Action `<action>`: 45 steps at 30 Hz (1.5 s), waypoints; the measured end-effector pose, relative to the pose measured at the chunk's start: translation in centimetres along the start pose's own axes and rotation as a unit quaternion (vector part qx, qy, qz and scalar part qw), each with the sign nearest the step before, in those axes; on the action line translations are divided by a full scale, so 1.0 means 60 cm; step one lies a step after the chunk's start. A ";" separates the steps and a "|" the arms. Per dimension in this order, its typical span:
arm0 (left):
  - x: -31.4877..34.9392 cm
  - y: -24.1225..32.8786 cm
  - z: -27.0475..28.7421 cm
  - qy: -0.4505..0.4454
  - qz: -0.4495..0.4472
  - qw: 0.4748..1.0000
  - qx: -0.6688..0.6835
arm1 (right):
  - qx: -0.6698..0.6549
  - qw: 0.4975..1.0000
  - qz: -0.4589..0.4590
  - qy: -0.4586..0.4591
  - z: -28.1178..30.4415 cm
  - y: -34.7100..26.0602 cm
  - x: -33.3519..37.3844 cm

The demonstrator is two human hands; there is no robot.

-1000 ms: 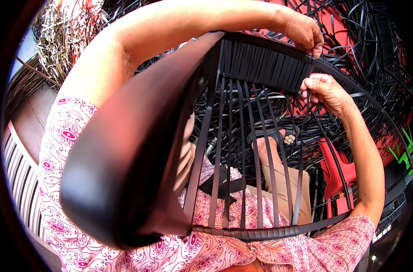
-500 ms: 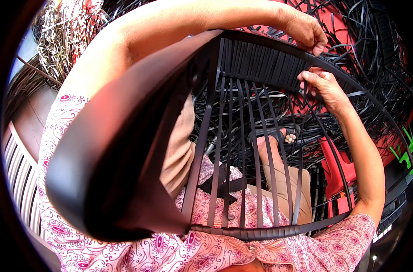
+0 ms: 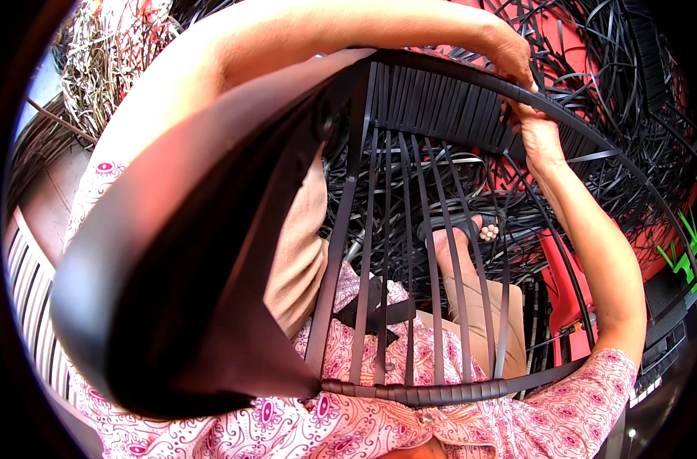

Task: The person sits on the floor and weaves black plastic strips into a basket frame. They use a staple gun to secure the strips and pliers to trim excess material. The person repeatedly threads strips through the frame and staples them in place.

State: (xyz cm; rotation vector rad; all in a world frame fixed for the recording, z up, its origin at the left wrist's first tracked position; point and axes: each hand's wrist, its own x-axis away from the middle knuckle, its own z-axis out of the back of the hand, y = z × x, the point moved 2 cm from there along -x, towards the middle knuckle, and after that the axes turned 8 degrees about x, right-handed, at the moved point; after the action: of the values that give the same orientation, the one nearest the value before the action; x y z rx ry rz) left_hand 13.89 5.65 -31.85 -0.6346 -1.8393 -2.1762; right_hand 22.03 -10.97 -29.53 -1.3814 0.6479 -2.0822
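Both hands (image 3: 526, 92) on black woven chair frame (image 3: 440, 99); red floor (image 3: 563, 260) beneath

Single head-worn fisheye view, aimed steeply down from very close above the black woven-strip chair frame (image 3: 409, 229) filling mid-frame; forearms entering from upper left and lower right; edges bent near the rim.

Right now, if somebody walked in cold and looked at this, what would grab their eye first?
The big black chair frame fills the picture's middle and left, its woven black strips running from the top rail down to the lower rim. Both hands work at the top rail: the left hand grips it, the right hand just below. Behind, loose black strips tangle over a red floor.
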 end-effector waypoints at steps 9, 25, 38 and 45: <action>-0.005 -0.022 -0.019 -0.025 0.079 0.976 0.200 | 0.029 0.998 0.063 -0.004 0.013 0.032 -0.036; 0.015 0.007 -0.031 0.067 0.009 0.947 0.313 | -0.250 0.951 -0.180 -0.007 0.103 -0.052 0.072; 0.041 0.095 -0.021 0.111 -0.067 0.926 0.355 | -0.308 0.930 -0.095 0.175 0.187 -0.077 0.113; 0.073 0.169 0.098 0.174 -0.157 0.913 0.335 | -0.269 0.947 0.000 0.176 0.286 -0.228 0.052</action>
State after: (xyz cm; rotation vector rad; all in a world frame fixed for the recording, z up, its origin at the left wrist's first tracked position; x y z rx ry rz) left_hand 15.50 9.90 -20.19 0.1927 -2.3756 -1.4849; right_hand 34.54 -4.64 -12.34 -1.2687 1.4512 -2.2715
